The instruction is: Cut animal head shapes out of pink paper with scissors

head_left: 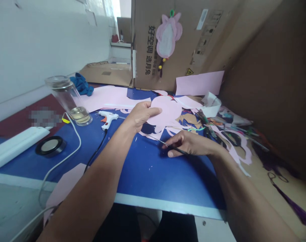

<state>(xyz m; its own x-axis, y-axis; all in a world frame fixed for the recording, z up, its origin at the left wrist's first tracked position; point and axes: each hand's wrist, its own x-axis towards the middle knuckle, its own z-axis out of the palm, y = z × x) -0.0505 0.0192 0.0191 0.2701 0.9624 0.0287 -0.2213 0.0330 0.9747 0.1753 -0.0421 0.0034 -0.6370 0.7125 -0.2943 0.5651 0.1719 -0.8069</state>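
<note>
My left hand (140, 114) is closed on the edge of a rounded pink foam cut-out (168, 112), holding it a little above the blue table (148, 168). My right hand (190, 144) rests low over the table and pinches a thin dark stick-like tool (165, 144) that points left toward the cut-out. Pink scraps (241, 151) lie right beside the right hand.
A white glue gun (108, 118) with a black cord lies left of my left hand. A glass jar (69, 99), a black round lid (50, 146) and a white power strip (16, 144) stand further left. Cardboard walls (183, 40) with a pink craft figure (168, 33) close the back and right.
</note>
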